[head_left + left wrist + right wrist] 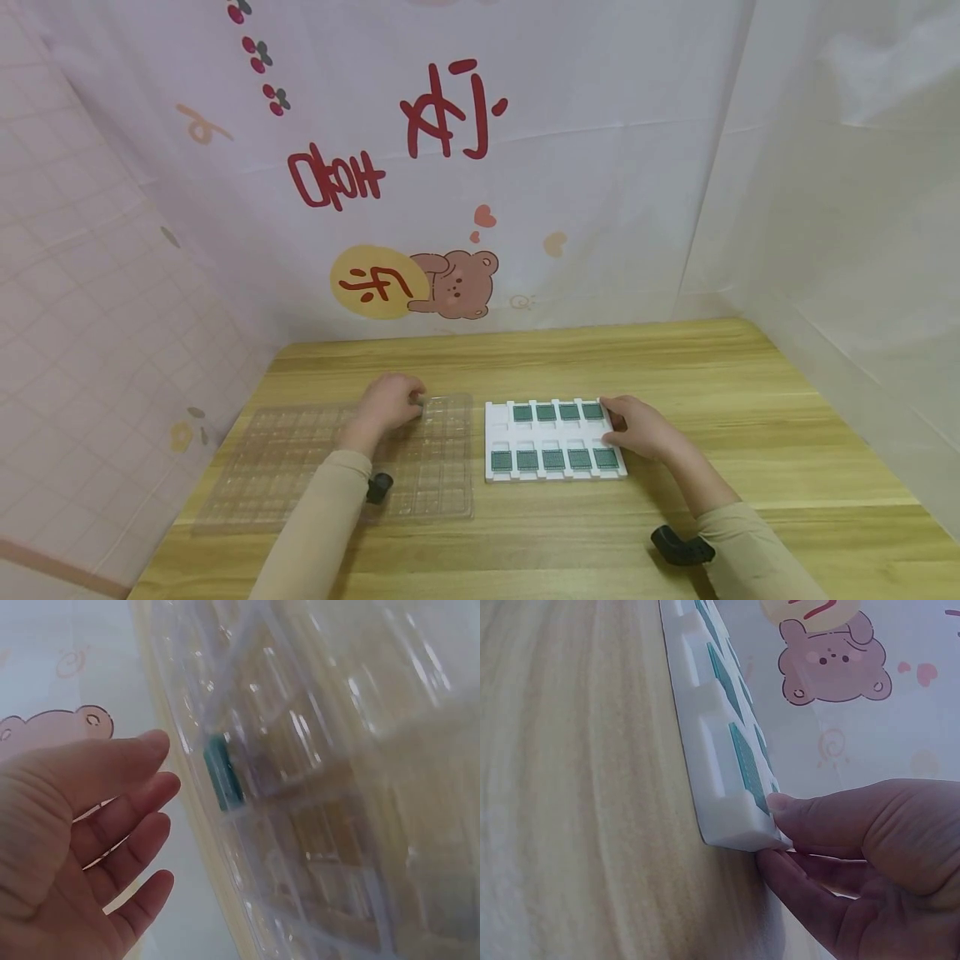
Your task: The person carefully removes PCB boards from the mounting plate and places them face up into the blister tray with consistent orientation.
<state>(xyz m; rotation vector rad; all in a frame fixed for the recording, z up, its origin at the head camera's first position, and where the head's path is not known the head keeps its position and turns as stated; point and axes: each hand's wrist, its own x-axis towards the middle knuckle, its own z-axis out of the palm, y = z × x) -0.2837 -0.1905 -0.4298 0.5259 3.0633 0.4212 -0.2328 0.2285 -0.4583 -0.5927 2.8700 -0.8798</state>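
Beige sleeves (311, 533) are reaching in over a wood-grained table (551, 537), with a black fitting (681, 547) showing beside each wrist. On one side the left hand (387, 405) is hovering around the far part of a clear plastic tray (442, 492), its thumb and fingers parted and relaxed. Seen from the left wrist, a small green piece (223, 772) is sitting among that tray's compartments, just beyond the fingertips.

To the right, a white tray (570, 433) is lying just beside the clear one, carrying green square chips (553, 460): four are filling the far row and five the near row. The right hand (637, 427) is gripping its right end, the thumb resting at the edge next to a chip and the fingers pressing from below. Behind the table, a pale backdrop (600, 192) is hanging, printed with a bear (461, 287) and red characters.
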